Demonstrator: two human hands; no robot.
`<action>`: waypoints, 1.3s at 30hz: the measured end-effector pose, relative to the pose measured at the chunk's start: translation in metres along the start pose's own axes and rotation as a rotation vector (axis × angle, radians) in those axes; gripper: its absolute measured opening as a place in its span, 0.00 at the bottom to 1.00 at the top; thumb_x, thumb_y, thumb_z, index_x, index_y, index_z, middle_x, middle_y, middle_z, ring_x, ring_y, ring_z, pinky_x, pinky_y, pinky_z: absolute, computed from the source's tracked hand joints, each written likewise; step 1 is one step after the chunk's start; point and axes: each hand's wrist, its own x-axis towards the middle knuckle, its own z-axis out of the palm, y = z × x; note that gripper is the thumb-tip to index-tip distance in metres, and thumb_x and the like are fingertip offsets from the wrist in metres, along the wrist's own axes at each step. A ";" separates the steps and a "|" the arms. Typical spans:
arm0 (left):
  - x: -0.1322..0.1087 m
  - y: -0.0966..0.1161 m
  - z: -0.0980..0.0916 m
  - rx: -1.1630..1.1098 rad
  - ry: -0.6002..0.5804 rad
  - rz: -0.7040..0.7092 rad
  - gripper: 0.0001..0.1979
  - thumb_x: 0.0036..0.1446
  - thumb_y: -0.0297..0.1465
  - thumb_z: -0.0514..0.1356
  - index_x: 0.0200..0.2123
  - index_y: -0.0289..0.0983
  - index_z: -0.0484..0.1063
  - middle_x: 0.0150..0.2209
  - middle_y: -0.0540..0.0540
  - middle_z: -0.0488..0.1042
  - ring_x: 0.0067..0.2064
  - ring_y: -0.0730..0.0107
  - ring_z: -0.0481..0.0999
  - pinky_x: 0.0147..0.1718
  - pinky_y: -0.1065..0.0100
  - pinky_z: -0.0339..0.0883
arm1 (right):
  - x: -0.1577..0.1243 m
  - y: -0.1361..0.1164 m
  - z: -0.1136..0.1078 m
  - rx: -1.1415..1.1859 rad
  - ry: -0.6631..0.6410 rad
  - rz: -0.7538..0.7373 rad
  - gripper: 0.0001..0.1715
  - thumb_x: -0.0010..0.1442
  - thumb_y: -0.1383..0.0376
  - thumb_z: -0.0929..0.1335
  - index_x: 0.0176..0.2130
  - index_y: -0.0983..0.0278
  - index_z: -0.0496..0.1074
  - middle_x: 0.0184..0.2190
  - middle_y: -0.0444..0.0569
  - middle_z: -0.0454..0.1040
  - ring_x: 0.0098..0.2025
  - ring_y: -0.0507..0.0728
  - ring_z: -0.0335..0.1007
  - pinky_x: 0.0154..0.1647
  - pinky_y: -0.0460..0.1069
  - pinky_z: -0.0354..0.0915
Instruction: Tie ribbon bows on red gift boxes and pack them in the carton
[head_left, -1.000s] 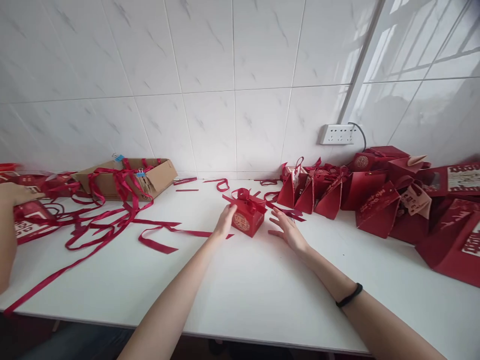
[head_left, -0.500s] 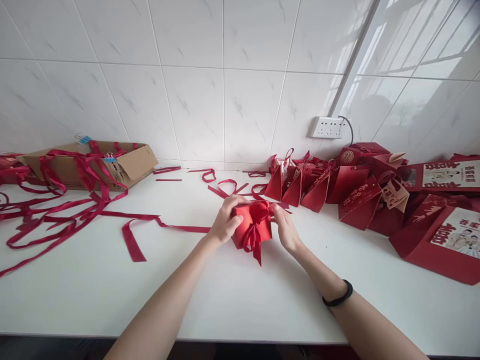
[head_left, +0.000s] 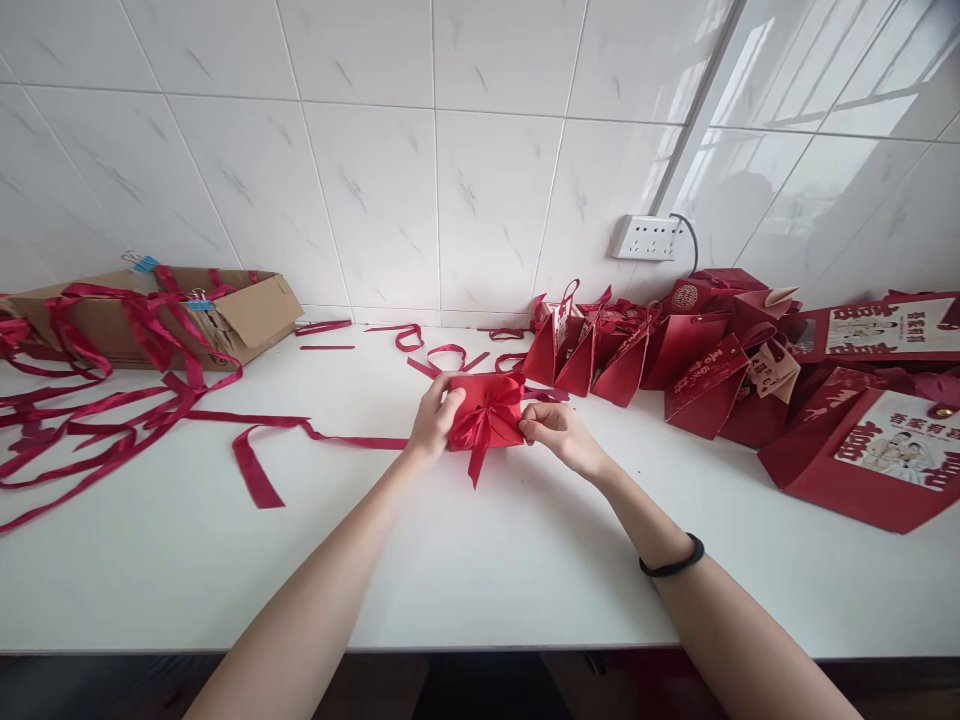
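Observation:
A small red box [head_left: 506,392] with a red ribbon bow [head_left: 486,412] on its face is held up over the white table, its ribbon tail hanging down. My left hand [head_left: 435,415] grips the box's left side, thumb on the front. At the right edge of the box, the fingers of my right hand [head_left: 555,428] are pinched together on the box's lower right corner or a ribbon end there; which one is too small to tell.
On the left, a cardboard box [head_left: 262,318] with clips has long red ribbons [head_left: 259,470] trailing from it over the table [head_left: 480,580]. Several red gift boxes [head_left: 705,390] stand at the right. A power strip [head_left: 646,238] is on the tiled wall.
The red box has turned and tilted, so its bow now spreads wide and faces me. My right hand has closed into a pinch at its right edge. The whole view has shifted slightly.

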 end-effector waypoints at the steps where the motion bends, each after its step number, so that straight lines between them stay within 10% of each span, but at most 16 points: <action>1: 0.000 0.000 0.000 -0.010 0.006 0.008 0.12 0.53 0.38 0.52 0.34 0.37 0.66 0.30 0.49 0.70 0.34 0.67 0.69 0.34 0.67 0.64 | 0.000 -0.001 -0.002 -0.003 -0.058 0.008 0.16 0.52 0.58 0.66 0.19 0.64 0.63 0.20 0.42 0.62 0.24 0.50 0.54 0.26 0.47 0.51; 19: -0.002 0.003 0.000 -0.018 -0.028 0.015 0.13 0.54 0.40 0.52 0.37 0.37 0.67 0.34 0.48 0.71 0.37 0.66 0.70 0.37 0.66 0.65 | -0.005 -0.002 -0.013 0.045 -0.458 0.300 0.17 0.50 0.56 0.72 0.30 0.69 0.79 0.22 0.50 0.78 0.16 0.50 0.70 0.20 0.45 0.69; 29: -0.001 0.025 -0.011 0.168 -0.281 0.003 0.33 0.46 0.40 0.64 0.55 0.41 0.58 0.61 0.43 0.58 0.64 0.54 0.54 0.60 0.58 0.52 | -0.005 -0.002 -0.010 0.026 -0.450 0.329 0.18 0.51 0.54 0.72 0.28 0.67 0.78 0.22 0.47 0.77 0.17 0.48 0.70 0.21 0.43 0.68; 39: -0.007 0.037 -0.001 0.231 -0.250 -0.162 0.25 0.45 0.36 0.64 0.46 0.41 0.59 0.34 0.51 0.71 0.32 0.67 0.74 0.32 0.66 0.68 | -0.008 -0.005 -0.010 -0.007 -0.580 0.353 0.14 0.53 0.58 0.70 0.31 0.67 0.78 0.25 0.49 0.79 0.18 0.48 0.70 0.18 0.42 0.67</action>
